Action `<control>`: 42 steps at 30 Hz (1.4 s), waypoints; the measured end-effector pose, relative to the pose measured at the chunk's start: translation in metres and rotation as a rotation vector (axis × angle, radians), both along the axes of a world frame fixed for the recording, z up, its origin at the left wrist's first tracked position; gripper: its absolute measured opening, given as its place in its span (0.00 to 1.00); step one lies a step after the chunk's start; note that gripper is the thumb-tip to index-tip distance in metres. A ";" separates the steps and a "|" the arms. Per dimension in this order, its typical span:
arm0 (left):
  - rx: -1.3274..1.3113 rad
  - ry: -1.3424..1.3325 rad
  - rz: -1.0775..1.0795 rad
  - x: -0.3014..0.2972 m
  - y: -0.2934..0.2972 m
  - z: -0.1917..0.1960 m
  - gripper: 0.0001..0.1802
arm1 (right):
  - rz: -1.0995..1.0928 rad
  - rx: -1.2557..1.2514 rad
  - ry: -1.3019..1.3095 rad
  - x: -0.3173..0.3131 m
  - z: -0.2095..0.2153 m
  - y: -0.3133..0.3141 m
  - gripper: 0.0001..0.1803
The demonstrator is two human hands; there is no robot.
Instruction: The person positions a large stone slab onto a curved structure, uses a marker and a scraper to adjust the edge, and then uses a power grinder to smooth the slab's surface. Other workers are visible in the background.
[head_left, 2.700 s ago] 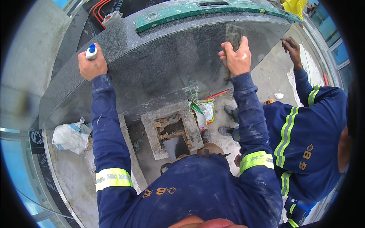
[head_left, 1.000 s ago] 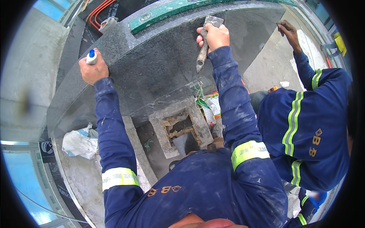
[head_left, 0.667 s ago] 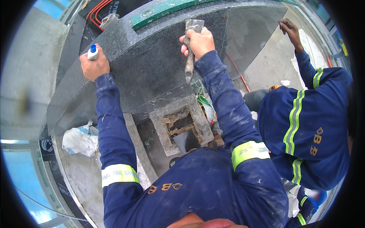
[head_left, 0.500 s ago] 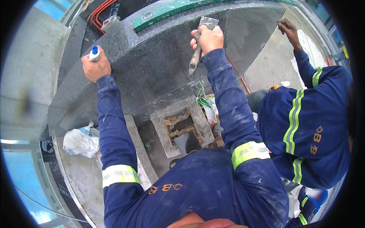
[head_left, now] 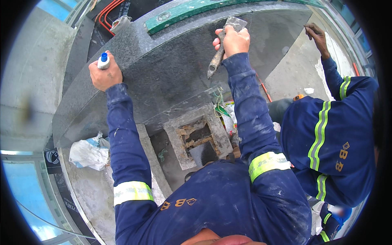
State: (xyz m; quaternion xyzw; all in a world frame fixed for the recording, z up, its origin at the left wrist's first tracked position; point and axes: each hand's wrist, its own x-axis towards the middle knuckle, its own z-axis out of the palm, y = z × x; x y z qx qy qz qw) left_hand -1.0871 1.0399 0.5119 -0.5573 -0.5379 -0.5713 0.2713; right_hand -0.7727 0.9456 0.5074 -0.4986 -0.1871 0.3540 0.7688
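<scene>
My left hand (head_left: 105,78) is closed around a white bottle with a blue cap (head_left: 103,64), held upright at the left edge of a curved dark grey stone slab (head_left: 171,67). My right hand (head_left: 237,43) grips a scraper (head_left: 215,64) by its worn handle, near the slab's far edge. Its flat, smeared blade (head_left: 237,22) points away from me, and the pointed handle end comes back toward me. Whether the blade touches the stone I cannot tell. Beyond my hands, a long green bar (head_left: 183,17), like a spirit level, lies along the slab's far ledge.
To my right a co-worker (head_left: 330,134) in a navy jacket bends close, one hand (head_left: 317,38) raised. Below the slab stands a rough square concrete frame (head_left: 173,141) with an opening. A white sack (head_left: 89,152) lies at left; orange tubes (head_left: 107,18) run at the far left.
My right hand has shifted slightly to the right with the scraper. My left hand keeps its hold on the bottle. The whole view has moved a little.
</scene>
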 end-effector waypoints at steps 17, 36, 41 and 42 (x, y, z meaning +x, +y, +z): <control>-0.042 -0.006 0.056 -0.001 0.003 0.000 0.25 | 0.026 -0.089 -0.260 -0.018 -0.013 -0.009 0.08; -0.033 -0.016 0.030 0.004 0.002 0.003 0.23 | -0.007 -0.067 -0.300 -0.042 -0.024 0.001 0.09; -0.061 -0.025 0.066 0.002 0.000 0.003 0.25 | -0.028 -0.062 -0.271 -0.031 -0.025 0.003 0.09; -0.061 -0.024 0.069 0.001 0.002 0.003 0.25 | -0.041 -0.066 -0.256 -0.037 -0.024 0.006 0.09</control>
